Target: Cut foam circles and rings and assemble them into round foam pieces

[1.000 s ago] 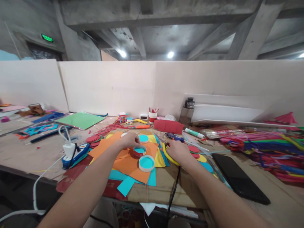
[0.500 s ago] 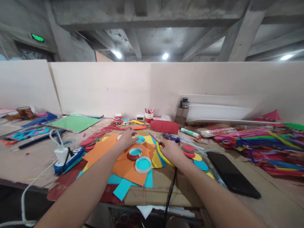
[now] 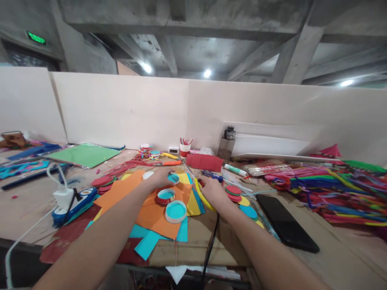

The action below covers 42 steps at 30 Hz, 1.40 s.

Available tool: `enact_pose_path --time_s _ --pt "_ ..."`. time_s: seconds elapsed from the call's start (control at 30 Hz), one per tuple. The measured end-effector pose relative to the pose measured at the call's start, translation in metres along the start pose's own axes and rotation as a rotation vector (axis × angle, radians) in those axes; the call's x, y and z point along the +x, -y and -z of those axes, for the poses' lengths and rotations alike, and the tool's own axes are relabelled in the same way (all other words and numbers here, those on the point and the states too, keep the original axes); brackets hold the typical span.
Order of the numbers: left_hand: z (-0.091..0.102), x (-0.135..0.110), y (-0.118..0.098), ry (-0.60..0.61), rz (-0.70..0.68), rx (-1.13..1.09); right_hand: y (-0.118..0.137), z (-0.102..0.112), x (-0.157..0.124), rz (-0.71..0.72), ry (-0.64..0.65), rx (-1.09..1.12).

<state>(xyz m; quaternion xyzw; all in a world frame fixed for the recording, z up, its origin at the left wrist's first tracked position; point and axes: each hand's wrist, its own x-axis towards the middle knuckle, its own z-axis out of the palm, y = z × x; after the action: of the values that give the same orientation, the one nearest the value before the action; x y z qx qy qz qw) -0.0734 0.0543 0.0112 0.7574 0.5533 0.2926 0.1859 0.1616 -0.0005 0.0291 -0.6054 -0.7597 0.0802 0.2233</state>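
Observation:
My left hand (image 3: 161, 177) reaches over the orange paper (image 3: 152, 215), its fingertips closed on a small white lid lined with teal (image 3: 173, 177). Just nearer than it lie a red-rimmed lid with a teal disc inside (image 3: 165, 196) and a larger white-rimmed one (image 3: 175, 211), both flat on the orange sheet. My right hand (image 3: 212, 190) is curled round a yellow-handled tool (image 3: 200, 194), whose black cord (image 3: 211, 238) runs off the table's front edge. Red, yellow and teal paper discs (image 3: 234, 191) lie just right of that hand.
A black phone (image 3: 286, 224) lies at the right, with a heap of coloured pipe cleaners (image 3: 332, 189) beyond it. A blue power strip with a white plug (image 3: 71, 202) sits at the left. A pen cup (image 3: 183, 149), a bottle (image 3: 226, 144) and a red pouch (image 3: 204, 161) stand by the back partition.
My left hand has moved from the red-rimmed lid forward to the small far lid. My right hand has kept its hold on the yellow tool. The view has swung slightly right.

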Motion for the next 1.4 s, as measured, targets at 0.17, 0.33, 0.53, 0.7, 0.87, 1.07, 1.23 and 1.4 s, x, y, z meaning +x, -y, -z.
enact_pose_path --time_s 0.17,0.33,0.53,0.7,0.87,1.07,1.23,1.4 --pt "0.008 -0.010 -0.024 -0.149 -0.185 -0.069 0.001 -0.012 0.009 0.055 -0.095 0.702" --pt "0.005 -0.024 -0.059 -0.228 -0.307 -0.136 0.011 -0.016 0.008 -0.047 -0.027 1.200" --pt "-0.007 -0.036 -0.077 -0.191 -0.247 -0.527 0.014 -0.006 0.004 -0.039 -0.048 1.350" --pt "-0.012 -0.038 -0.071 0.031 -0.016 -0.978 0.016 -0.006 0.003 0.002 -0.020 1.327" --pt "-0.010 -0.033 -0.061 -0.033 0.114 -1.108 0.006 -0.007 0.010 0.019 -0.054 1.052" --pt "-0.003 -0.023 -0.043 -0.292 0.279 -1.283 0.037 0.024 0.031 0.029 -0.074 0.848" --pt "0.000 -0.017 -0.032 -0.291 0.265 -1.343 0.087 0.058 0.052 0.082 0.040 0.966" --pt "0.002 -0.021 -0.039 -0.244 0.216 -1.459 0.067 0.039 0.031 0.125 -0.096 0.725"
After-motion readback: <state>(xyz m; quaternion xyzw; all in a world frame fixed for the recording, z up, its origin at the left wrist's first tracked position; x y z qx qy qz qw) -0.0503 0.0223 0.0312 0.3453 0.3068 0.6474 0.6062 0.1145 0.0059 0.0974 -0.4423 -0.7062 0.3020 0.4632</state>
